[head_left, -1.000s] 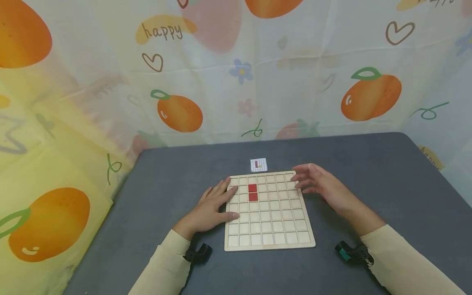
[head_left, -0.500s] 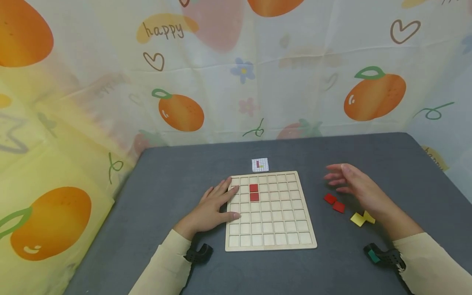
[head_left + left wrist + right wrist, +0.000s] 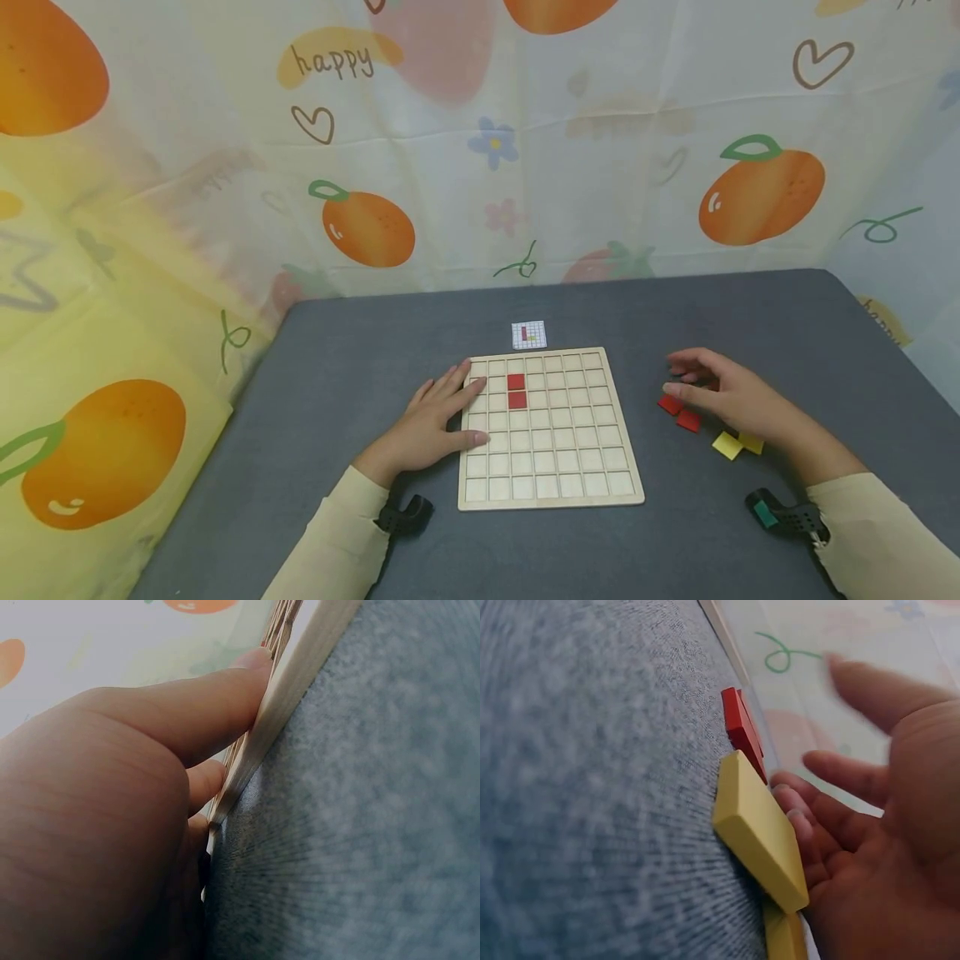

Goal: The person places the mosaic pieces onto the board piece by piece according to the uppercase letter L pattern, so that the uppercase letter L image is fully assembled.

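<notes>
A wooden grid board (image 3: 551,437) lies on the dark grey table, with two red tiles (image 3: 517,400) one below the other in its upper left cells. My left hand (image 3: 423,425) rests on the board's left edge, thumb and fingers spread over the rim; the left wrist view shows the thumb (image 3: 217,705) along the side. To the board's right, my right hand (image 3: 727,396) hovers over two loose red tiles (image 3: 688,420), its thumb overlapping one of them. Nothing shows between its fingers. Two yellow tiles (image 3: 727,446) lie under the wrist side, large in the right wrist view.
A small printed card (image 3: 528,335) with a grid pattern lies just beyond the board's far edge. Behind the table (image 3: 375,333) hangs a fruit-print cloth (image 3: 450,208), which continues on the left side.
My right hand has moved right, away from the board, uncovering the loose tiles; then it has lowered towards the red ones, with its fingers bending. The left hand has stayed in place.
</notes>
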Available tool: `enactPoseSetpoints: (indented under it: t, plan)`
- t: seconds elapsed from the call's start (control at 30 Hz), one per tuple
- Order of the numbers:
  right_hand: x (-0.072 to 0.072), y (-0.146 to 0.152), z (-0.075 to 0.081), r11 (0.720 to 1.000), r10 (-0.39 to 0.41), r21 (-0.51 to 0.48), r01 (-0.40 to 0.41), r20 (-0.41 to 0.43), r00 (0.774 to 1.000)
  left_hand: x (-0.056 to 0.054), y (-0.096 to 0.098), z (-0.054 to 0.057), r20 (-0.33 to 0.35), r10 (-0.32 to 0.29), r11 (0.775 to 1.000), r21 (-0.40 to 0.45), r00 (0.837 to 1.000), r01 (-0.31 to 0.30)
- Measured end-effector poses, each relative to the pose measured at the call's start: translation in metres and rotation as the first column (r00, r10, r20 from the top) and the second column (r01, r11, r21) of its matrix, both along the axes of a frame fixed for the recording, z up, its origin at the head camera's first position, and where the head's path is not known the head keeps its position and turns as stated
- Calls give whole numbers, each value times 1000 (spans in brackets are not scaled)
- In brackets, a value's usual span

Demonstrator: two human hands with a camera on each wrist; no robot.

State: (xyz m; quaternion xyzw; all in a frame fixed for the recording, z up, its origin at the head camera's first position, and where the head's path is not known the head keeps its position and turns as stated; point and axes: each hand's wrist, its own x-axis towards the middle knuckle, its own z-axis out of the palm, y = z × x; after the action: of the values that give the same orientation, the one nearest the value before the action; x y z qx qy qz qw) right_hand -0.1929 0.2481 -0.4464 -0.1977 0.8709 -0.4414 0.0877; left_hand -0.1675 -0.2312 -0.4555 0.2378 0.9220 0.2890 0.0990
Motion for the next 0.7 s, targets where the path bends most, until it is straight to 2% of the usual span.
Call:
enactPoseSetpoints:
  t: [0.23,0.47,0.6,0.7]
  plan:
    - [-1,-3,-3,991,34,132,-21,-101,994,0,1,2,18,11,1000,-26,1000,-10]
    - [2,-8,-2,992,12,127,2,-112,994,-1,1,2,17,8,1000,-18,1000,-7]
    - [3,-11,0,992,2,124,12,-117,993,-2,-3,-6,-27,-13,1000,14,1000,13]
    - [4,-12,0,990,-3,141,22,-136,991,-1,-3,-6,-33,-19,999,32,999,20]
